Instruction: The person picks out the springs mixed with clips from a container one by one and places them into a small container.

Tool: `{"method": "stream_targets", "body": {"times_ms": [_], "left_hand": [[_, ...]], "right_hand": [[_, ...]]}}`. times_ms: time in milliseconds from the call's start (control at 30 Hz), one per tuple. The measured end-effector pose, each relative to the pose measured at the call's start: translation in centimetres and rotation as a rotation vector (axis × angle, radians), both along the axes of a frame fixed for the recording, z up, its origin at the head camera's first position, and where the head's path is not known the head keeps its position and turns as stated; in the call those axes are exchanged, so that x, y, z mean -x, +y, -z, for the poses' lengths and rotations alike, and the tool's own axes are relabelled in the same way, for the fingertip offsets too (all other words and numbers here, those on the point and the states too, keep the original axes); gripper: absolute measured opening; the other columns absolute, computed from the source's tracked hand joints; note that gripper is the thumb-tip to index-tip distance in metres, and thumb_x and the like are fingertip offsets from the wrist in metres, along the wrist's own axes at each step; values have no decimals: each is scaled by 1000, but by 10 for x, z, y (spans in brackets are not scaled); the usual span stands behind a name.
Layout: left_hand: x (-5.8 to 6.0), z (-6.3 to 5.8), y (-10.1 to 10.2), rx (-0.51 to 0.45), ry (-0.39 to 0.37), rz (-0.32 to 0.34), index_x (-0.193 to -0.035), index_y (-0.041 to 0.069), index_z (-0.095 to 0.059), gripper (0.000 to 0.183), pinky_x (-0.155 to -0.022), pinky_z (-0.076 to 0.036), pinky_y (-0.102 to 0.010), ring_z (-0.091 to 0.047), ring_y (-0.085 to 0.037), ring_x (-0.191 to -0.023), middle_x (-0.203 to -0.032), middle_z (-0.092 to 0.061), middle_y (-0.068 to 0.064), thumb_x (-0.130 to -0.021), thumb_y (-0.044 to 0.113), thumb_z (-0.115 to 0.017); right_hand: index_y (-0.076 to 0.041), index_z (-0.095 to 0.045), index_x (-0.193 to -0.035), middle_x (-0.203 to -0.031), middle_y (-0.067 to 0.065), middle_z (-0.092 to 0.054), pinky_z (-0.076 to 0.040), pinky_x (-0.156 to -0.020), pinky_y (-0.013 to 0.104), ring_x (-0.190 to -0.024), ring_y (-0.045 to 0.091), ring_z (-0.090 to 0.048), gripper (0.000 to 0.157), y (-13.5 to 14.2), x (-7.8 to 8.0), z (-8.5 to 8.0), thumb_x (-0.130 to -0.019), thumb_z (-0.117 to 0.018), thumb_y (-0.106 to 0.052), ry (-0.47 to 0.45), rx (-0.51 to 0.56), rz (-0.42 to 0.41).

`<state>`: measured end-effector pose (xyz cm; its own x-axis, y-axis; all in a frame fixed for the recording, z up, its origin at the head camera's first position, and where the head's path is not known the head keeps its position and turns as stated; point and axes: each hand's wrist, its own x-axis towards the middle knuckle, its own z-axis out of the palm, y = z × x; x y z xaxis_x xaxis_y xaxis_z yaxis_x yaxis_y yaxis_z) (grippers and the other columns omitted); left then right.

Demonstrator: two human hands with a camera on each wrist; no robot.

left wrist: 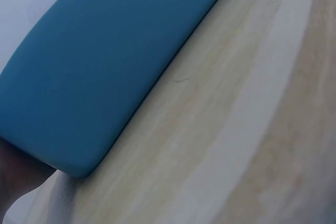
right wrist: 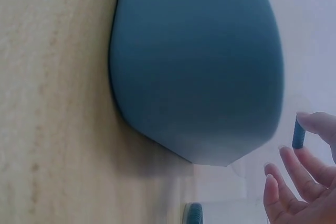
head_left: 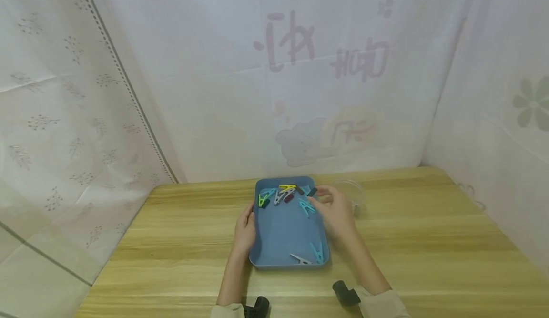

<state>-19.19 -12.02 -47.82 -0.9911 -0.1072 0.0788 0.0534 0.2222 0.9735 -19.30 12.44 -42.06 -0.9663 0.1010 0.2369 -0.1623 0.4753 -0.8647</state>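
Observation:
A blue tray [head_left: 283,234] lies on the table, and my left hand [head_left: 245,232] holds its left side. In the left wrist view only part of that hand [left wrist: 18,174] shows at the tray's corner. My right hand [head_left: 336,208] is over the tray's far right side. Its thumb and a finger pinch a small dark green ribbed cylinder [right wrist: 298,134]; the other fingers are spread. In the tray's far part lie a yellow clothespin [head_left: 287,187], a green clothespin [head_left: 261,200], grey and light blue clothespins [head_left: 306,207], and a dark red cylinder [head_left: 289,198].
Behind my right hand stands a clear container [head_left: 358,195], partly hidden. A dark teal ribbed piece [right wrist: 194,214] shows by it in the right wrist view. A grey clothespin [head_left: 301,259] and a light blue clothespin [head_left: 318,252] lie at the tray's near right corner.

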Motion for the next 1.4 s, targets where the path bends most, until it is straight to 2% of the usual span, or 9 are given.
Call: {"method": "stream_targets", "body": {"times_ms": [433, 867, 1400], "left_hand": [[1, 2, -1, 5, 10, -6, -156, -10, -41, 45, -129, -25, -60, -29, -47, -156, -163, -39, -30, -113, 1, -35], [1, 2, -1, 12, 11, -5, -156, -10, -42, 45, -128, -25, -61, -30, -47, -156, -163, -40, -29, -113, 2, -36], [1, 1, 0, 3, -1, -3, -157, -8, -41, 46, -128, -25, -61, -29, -46, -156, -164, -39, -28, -113, 3, -35]], "right_hand": [[4, -68, -129, -119, 24, -74, -62, -91, 54, -106, 40, -73, 39, 5, 0, -5, -96, -79, -15, 19, 8, 10], [2, -67, -131, -120, 22, -75, -62, -89, 55, -108, 39, -73, 42, 9, -1, -8, -97, -78, -21, 3, -22, 28], [4, -67, -130, -119, 23, -74, -64, -87, 50, -105, 39, -73, 42, 16, 0, -8, -97, -79, -19, 24, 2, 31]]}}
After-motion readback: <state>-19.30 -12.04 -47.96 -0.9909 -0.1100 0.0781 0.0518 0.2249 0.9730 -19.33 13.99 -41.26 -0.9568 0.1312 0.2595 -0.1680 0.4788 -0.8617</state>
